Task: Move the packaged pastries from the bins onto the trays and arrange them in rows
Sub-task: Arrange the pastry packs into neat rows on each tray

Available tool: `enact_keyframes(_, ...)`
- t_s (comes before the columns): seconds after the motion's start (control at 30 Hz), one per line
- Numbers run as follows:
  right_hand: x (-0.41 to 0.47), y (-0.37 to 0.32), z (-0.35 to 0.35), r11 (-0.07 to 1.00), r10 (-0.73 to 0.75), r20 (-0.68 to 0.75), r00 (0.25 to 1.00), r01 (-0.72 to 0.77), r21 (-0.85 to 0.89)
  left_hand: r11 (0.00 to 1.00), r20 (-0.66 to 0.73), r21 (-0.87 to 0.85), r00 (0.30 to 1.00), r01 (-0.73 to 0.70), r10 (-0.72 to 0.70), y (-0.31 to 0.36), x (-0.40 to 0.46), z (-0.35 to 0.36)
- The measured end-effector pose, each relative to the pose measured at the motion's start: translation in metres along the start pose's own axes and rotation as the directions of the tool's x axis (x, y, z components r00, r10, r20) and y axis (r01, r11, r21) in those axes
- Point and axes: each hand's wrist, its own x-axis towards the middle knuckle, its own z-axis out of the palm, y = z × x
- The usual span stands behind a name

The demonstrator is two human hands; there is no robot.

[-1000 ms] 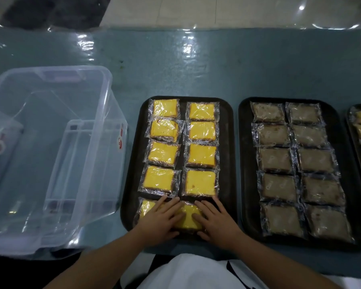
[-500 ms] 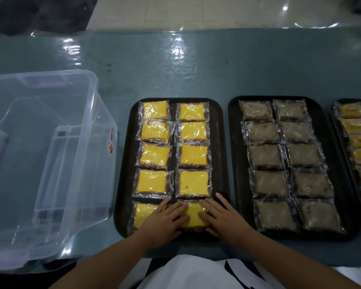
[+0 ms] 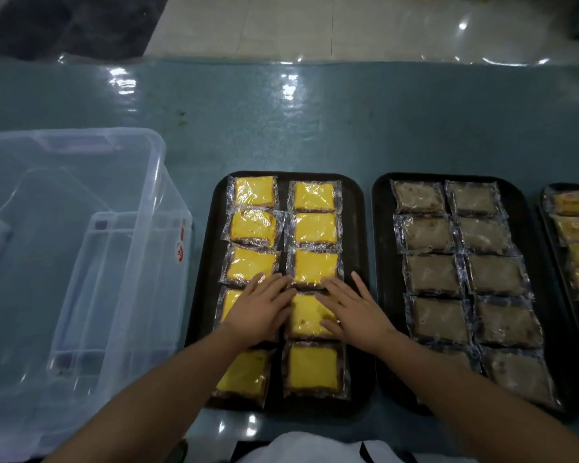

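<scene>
Pastries in clear wrap, yellow-topped, fill the black tray at frame centre in two columns of five. I have both hands flat on the fourth row. My left hand lies with straight fingers over the left column's fourth packet, fingertips reaching the third row. My right hand lies flat, fingers spread, on the right column's fourth packet; neither hand grips anything. Right of centre, a second black tray carries brown pastries in two columns. At the right edge, a third tray is partly visible. At left, a clear plastic bin stands on the teal table.
</scene>
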Motion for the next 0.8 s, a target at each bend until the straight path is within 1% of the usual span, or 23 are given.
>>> enact_keyframes(0.03, 0.014, 0.005, -0.008, 1.000, 0.020, -0.028, 0.999, -0.019, 0.016, 0.998, -0.016, -0.012, 0.998, 0.057, -0.058, -0.008, 0.012, -0.008)
enact_keyframes(0.1, 0.042, 0.013, -0.024, 0.995, 0.077, -0.041, 0.996, -0.074, 0.068, 0.980, -0.018, -0.055, 0.982, 0.189, -0.190, -0.026, 0.037, -0.022)
enact_keyframes(0.2, 0.083, 0.024, -0.046, 0.979, 0.172, -0.057, 0.983, -0.164, 0.122, 0.926, 0.020, -0.111, 0.933, 0.360, -0.360, -0.053, 0.071, -0.038)
enact_keyframes(0.3, 0.120, 0.037, -0.059, 0.952, 0.256, -0.044, 0.966, -0.244, 0.185, 0.868, 0.056, -0.166, 0.883, 0.469, -0.466, -0.081, 0.104, -0.047)
enact_keyframes(0.4, 0.150, 0.051, -0.068, 0.938, 0.292, -0.016, 0.956, -0.283, 0.199, 0.804, 0.114, -0.202, 0.829, 0.559, -0.548, -0.105, 0.136, -0.054)
enact_keyframes(0.5, 0.171, 0.064, -0.072, 0.928, 0.313, -0.003, 0.950, -0.305, 0.214, 0.766, 0.160, -0.223, 0.798, 0.603, -0.582, -0.126, 0.162, -0.056)
enact_keyframes(0.63, 0.187, 0.078, -0.068, 0.933, 0.315, -0.015, 0.949, -0.306, 0.192, 0.753, 0.212, -0.264, 0.797, 0.603, -0.565, -0.139, 0.183, -0.048)
enact_keyframes(0.7, 0.191, 0.082, -0.063, 0.937, 0.308, -0.003, 0.951, -0.303, 0.175, 0.763, 0.202, -0.277, 0.812, 0.584, -0.548, -0.136, 0.187, -0.043)
enact_keyframes(0.8, 0.191, 0.087, -0.056, 0.942, 0.295, 0.007, 0.956, -0.292, 0.165, 0.787, 0.139, -0.254, 0.827, 0.562, -0.545, -0.128, 0.188, -0.034)
